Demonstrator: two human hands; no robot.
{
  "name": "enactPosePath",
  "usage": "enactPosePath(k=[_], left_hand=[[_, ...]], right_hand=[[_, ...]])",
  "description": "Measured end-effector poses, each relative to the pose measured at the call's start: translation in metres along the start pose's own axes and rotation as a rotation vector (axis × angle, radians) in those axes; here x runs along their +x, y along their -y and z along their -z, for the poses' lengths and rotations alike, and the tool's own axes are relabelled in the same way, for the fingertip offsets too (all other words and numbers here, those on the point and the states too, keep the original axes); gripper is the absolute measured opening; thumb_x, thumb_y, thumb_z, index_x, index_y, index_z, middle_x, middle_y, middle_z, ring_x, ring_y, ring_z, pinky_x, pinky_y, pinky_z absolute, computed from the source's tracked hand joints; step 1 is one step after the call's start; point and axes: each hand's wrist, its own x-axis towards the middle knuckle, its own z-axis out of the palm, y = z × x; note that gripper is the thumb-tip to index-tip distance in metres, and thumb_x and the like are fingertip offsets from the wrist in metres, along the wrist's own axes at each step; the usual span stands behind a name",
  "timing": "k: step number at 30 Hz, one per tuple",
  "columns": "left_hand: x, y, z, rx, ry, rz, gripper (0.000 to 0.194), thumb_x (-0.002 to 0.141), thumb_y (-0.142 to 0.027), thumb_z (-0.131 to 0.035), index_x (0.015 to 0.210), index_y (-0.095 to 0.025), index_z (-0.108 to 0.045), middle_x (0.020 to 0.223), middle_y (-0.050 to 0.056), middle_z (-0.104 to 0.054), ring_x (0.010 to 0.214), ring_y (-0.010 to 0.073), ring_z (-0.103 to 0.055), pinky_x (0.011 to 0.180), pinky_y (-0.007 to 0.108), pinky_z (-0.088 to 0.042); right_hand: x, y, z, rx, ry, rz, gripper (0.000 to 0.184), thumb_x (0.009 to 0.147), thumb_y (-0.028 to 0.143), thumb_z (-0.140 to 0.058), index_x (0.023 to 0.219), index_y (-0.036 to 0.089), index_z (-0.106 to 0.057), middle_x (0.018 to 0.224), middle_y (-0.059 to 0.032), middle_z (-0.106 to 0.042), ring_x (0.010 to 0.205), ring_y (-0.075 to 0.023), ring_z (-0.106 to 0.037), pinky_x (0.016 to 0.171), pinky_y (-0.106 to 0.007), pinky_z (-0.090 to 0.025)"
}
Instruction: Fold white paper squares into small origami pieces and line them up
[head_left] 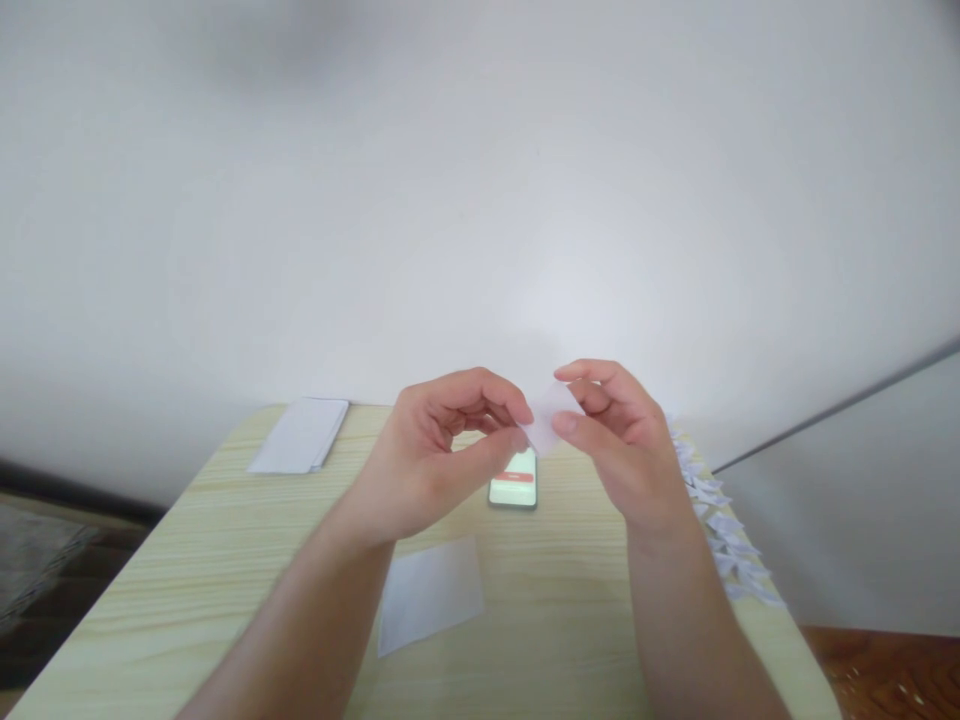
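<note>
A small piece of white paper (549,412) is held up above the table between my two hands. My left hand (450,445) pinches its left corner between thumb and index finger. On the other side, my right hand (619,435) grips the paper with its thumb in front and fingers behind. Whether the piece is folded is hard to make out. Below and behind it lies a phone (514,490) with a lit screen, partly hidden by my left hand. A loose white sheet (433,595) rests on the table near my left forearm.
The pale wooden table (555,600) stands against a white wall (465,200). At its back left lies a stack of white paper (300,437). Along the right edge sit several folded white paper pieces (727,530), partly behind my right arm.
</note>
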Motion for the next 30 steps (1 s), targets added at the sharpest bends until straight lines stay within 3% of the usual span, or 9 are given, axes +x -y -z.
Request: enactPosePath(k=[5,8,13,18,20,24,30], left_hand=[[-0.0005,0.0015,-0.0022,-0.066,-0.021,0.027,0.004,0.089,-0.022,-0.075,0.091,-0.019,-0.072,0.081,0.004,-0.072,0.074,0.0160,-0.069,0.068,0.027,-0.056],[-0.0004,0.0008,-0.0030,-0.095,-0.029,0.030,0.003,0.090,-0.021,-0.074,0.091,-0.019,-0.072,0.080,0.003,-0.071,0.074,0.0153,-0.069,0.068,0.026,-0.056],[-0.0009,-0.0003,-0.0022,-0.159,-0.021,0.039,0.006,0.090,-0.021,-0.074,0.093,-0.019,-0.069,0.079,0.003,-0.071,0.073,0.0160,-0.069,0.067,0.027,-0.057],[0.0008,0.0027,0.0008,-0.219,0.004,0.046,0.016,0.092,-0.023,-0.071,0.107,-0.020,-0.066,0.082,0.005,-0.075,0.074,0.0180,-0.071,0.069,0.030,-0.057],[0.0030,0.0038,0.0019,-0.187,-0.016,0.069,0.011,0.095,-0.028,-0.067,0.099,-0.019,-0.069,0.080,0.006,-0.074,0.072,0.0179,-0.069,0.069,0.031,-0.057],[0.0060,0.0019,0.0032,-0.041,-0.001,0.130,0.024,0.095,-0.028,-0.064,0.075,-0.017,-0.070,0.068,0.003,-0.068,0.064,0.0150,-0.063,0.060,0.026,-0.052],[0.0049,-0.0033,0.0027,0.054,0.020,0.166,0.023,0.094,-0.025,-0.064,0.074,-0.018,-0.070,0.064,0.001,-0.064,0.061,0.0132,-0.059,0.056,0.024,-0.048]], right_hand=[[-0.0039,0.0042,0.0009,-0.087,0.097,0.033,0.047,0.077,0.019,-0.086,0.119,0.028,-0.067,0.103,-0.0021,-0.073,0.090,-0.0199,-0.071,0.085,-0.038,-0.060],[-0.0050,0.0045,-0.0004,-0.185,0.089,0.053,0.035,0.080,0.020,-0.085,0.112,0.027,-0.072,0.104,-0.0034,-0.073,0.094,-0.0205,-0.070,0.088,-0.039,-0.060],[-0.0039,0.0053,-0.0039,-0.180,0.070,0.082,0.024,0.084,0.024,-0.083,0.107,0.028,-0.077,0.097,-0.0030,-0.072,0.088,-0.0200,-0.070,0.079,-0.037,-0.060],[-0.0043,0.0077,-0.0066,-0.172,0.017,0.109,0.004,0.091,0.024,-0.076,0.093,0.026,-0.078,0.087,-0.0015,-0.072,0.079,-0.0170,-0.068,0.075,-0.035,-0.057],[-0.0053,0.0085,-0.0078,-0.184,0.014,0.099,0.002,0.091,0.026,-0.076,0.090,0.025,-0.077,0.087,-0.0015,-0.072,0.079,-0.0173,-0.067,0.075,-0.035,-0.056],[-0.0069,0.0087,-0.0091,-0.228,0.096,0.044,0.006,0.094,0.031,-0.073,0.092,0.026,-0.075,0.090,-0.0021,-0.072,0.081,-0.0183,-0.067,0.074,-0.035,-0.055],[-0.0055,0.0046,-0.0088,-0.405,-0.016,0.145,0.002,0.092,0.027,-0.075,0.092,0.028,-0.077,0.120,-0.0053,-0.069,0.118,-0.0244,-0.064,0.102,-0.042,-0.050]])
